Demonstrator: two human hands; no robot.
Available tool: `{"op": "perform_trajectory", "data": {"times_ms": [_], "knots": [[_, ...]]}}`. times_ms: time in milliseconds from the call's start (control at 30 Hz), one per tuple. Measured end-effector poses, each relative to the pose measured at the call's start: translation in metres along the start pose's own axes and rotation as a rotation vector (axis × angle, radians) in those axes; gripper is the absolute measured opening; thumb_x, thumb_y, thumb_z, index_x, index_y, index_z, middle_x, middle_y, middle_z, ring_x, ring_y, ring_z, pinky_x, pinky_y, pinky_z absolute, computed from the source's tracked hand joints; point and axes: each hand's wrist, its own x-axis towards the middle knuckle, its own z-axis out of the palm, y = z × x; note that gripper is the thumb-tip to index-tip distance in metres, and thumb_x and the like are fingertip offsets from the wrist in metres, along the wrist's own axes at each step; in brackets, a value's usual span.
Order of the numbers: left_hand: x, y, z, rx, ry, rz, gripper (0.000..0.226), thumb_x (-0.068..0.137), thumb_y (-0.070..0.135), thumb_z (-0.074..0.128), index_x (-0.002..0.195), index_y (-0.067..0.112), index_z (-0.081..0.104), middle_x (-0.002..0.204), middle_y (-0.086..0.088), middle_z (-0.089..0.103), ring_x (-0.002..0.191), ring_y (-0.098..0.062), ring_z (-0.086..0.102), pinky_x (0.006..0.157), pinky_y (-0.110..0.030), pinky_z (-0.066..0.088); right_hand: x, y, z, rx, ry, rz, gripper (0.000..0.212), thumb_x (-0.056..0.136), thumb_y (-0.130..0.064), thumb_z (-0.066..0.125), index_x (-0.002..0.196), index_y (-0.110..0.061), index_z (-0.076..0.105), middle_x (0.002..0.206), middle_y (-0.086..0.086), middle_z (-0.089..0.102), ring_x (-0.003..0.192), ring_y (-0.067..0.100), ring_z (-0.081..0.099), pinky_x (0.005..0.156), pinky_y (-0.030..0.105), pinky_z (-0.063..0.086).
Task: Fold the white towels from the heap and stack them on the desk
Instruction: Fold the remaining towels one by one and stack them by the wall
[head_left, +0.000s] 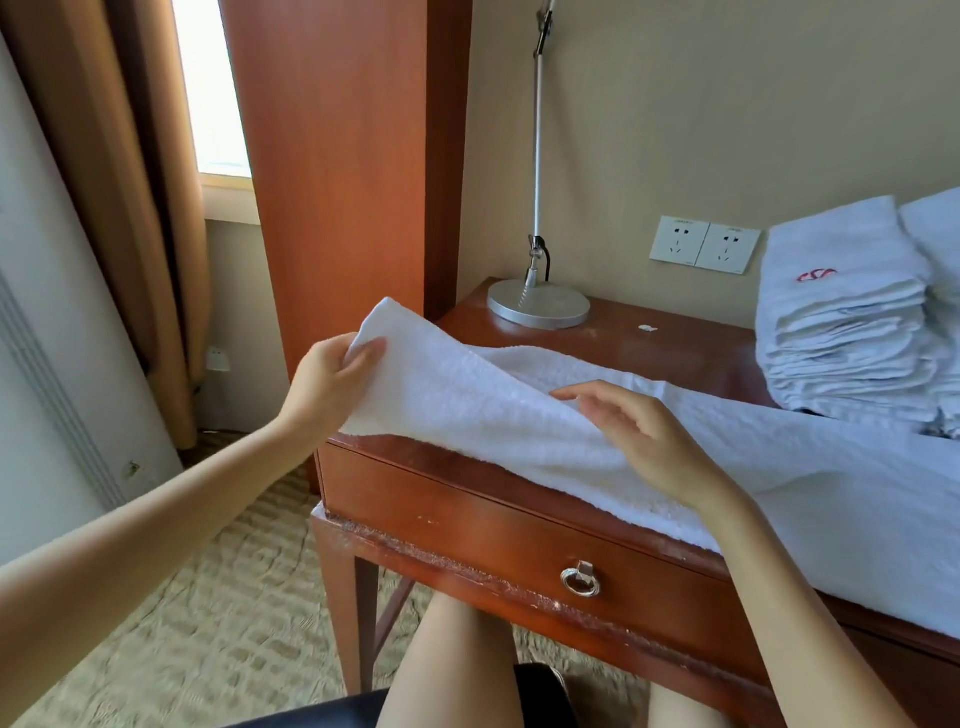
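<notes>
A long white towel (519, 431) lies stretched across the wooden desk (519, 535), running from its left end toward the lower right. My left hand (332, 379) pinches the towel's left end and lifts it above the desk's corner. Near the towel's middle, my right hand (644, 436) rests on the cloth with its fingers loosely spread. A stack of folded white towels (852, 322) with a red logo on top stands at the back right of the desk, and the edge of a second stack (940, 234) shows beside it.
A silver desk lamp (537, 301) stands at the back left of the desk, with wall sockets (704, 249) behind. The desk has a drawer with a ring pull (580, 579). A wooden panel and a brown curtain (130, 208) stand to the left. My knees are under the desk.
</notes>
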Motion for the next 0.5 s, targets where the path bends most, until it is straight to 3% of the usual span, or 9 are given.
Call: {"op": "perform_trajectory", "data": {"times_ms": [67,133,233,333,400,500], "knots": [[0.020,-0.010,-0.003,0.089,-0.003,-0.036,0.042,0.100,0.031,0.045,0.079,-0.001,0.062,0.073,-0.007,0.060,0.067,-0.021,0.052,0.061,-0.031,0.042,0.003,-0.001,-0.002,0.042,-0.041,0.021,0.034,0.089,-0.055,0.043,0.115,-0.042,0.061,0.113,-0.026,0.062,0.107,-0.014,0.053,0.086,0.006,0.040],[0.039,-0.016,-0.006,0.191,0.023,-0.035,0.044,0.098,0.030,0.046,0.075,-0.006,0.056,0.070,-0.013,0.055,0.064,-0.023,0.046,0.060,-0.033,0.034,0.011,0.006,-0.002,-0.041,-0.018,0.032,0.030,0.087,-0.052,0.055,0.113,-0.039,0.064,0.096,-0.016,0.062,0.089,-0.005,0.057,0.080,0.012,0.043],[0.060,-0.013,-0.010,0.311,0.060,0.003,0.043,0.096,0.027,0.046,0.059,0.011,0.034,0.059,-0.005,0.040,0.057,-0.021,0.035,0.055,-0.030,0.024,0.036,0.022,-0.005,-0.159,0.079,0.038,0.015,0.089,-0.037,0.066,0.103,-0.033,0.067,0.083,-0.014,0.061,0.072,0.000,0.052,0.071,0.020,0.041],[0.073,-0.011,-0.005,0.391,0.031,-0.053,0.042,0.097,0.030,0.047,0.059,0.013,0.039,0.061,-0.003,0.045,0.061,-0.024,0.042,0.053,-0.032,0.026,0.066,0.044,-0.010,-0.182,0.136,0.052,0.005,0.089,-0.034,0.066,0.089,-0.030,0.069,0.081,-0.009,0.067,0.070,0.004,0.053,0.070,0.031,0.043],[0.076,-0.013,0.001,0.458,-0.060,-0.124,0.035,0.097,0.037,0.048,0.071,0.014,0.054,0.075,-0.003,0.056,0.073,-0.026,0.051,0.058,-0.033,0.033,0.080,0.063,-0.007,-0.194,0.116,0.098,0.008,0.090,-0.034,0.065,0.084,-0.030,0.069,0.082,-0.007,0.067,0.072,0.007,0.054,0.073,0.036,0.045],[0.068,-0.018,0.005,0.495,-0.185,-0.179,0.037,0.093,0.043,0.055,0.115,0.015,0.062,0.113,-0.006,0.062,0.098,-0.024,0.055,0.075,-0.030,0.040,0.084,0.081,0.005,-0.216,0.065,0.172,0.010,0.091,-0.038,0.062,0.084,-0.033,0.069,0.084,-0.012,0.067,0.077,0.003,0.056,0.081,0.035,0.048]]}}
